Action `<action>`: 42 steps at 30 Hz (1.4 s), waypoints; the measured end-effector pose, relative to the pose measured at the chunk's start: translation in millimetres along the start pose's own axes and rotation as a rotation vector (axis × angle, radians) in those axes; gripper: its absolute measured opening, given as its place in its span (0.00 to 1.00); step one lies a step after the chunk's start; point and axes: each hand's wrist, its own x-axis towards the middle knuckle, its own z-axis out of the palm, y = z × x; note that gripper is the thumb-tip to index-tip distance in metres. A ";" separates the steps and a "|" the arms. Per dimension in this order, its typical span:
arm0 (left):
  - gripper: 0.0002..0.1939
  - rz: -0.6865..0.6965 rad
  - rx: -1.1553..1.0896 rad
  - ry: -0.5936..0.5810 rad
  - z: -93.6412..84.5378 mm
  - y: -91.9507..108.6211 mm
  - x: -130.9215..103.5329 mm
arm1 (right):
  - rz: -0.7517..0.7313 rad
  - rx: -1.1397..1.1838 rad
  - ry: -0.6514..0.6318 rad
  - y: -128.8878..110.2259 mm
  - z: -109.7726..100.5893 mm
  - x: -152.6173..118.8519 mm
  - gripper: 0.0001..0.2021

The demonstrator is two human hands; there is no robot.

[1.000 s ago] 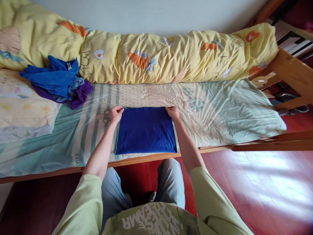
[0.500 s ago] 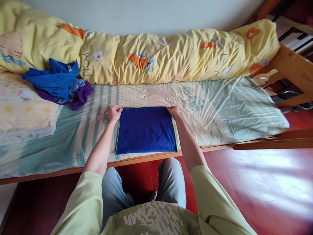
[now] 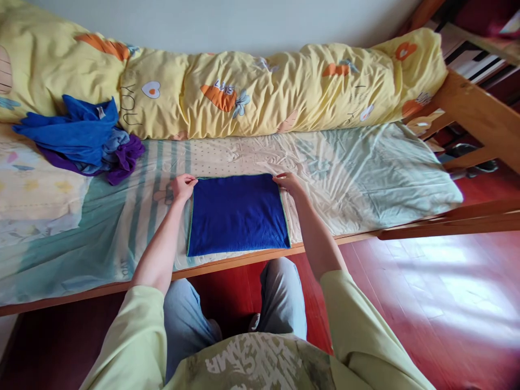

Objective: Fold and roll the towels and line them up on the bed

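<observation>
A dark blue towel point(image 3: 238, 216) with a thin green edge lies spread flat on the bed's patterned sheet point(image 3: 345, 184), close to the front edge. At its far left corner, my left hand point(image 3: 184, 187) is closed in a pinch on the cloth. My right hand point(image 3: 287, 182) pinches the far right corner in the same way. Between the two hands the far edge runs nearly straight. Further left lies a crumpled heap of cloths, a brighter blue cloth point(image 3: 77, 135) over a purple cloth point(image 3: 125, 157).
A yellow quilt point(image 3: 260, 95) with carrot prints is rolled along the wall. A pale pillow point(image 3: 40, 184) lies at the left. The wooden bed rail point(image 3: 235, 264) runs along the front, and a wooden end frame point(image 3: 483, 119) stands at the right.
The whole view has shifted slightly, so the bed and heap appear further left. Both hands stay at the towel's far corners, and the towel lies much as before.
</observation>
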 end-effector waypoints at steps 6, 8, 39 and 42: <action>0.07 0.031 0.008 0.009 -0.1 10.8 3.1 | 0.103 0.224 0.094 13.5 -6.4 -23.8 0.18; 0.06 0.037 0.003 0.019 1.0 14.1 7.5 | 0.100 0.172 0.134 19.8 -7.2 -25.8 0.17; 0.30 -0.047 -0.028 -0.280 -84.7 -31.2 -217.5 | -0.137 0.073 0.097 110.6 -12.3 -227.6 0.15; 0.31 -0.061 -0.031 -0.302 -90.0 -34.9 -222.3 | -0.087 0.066 0.091 111.0 -14.7 -232.6 0.14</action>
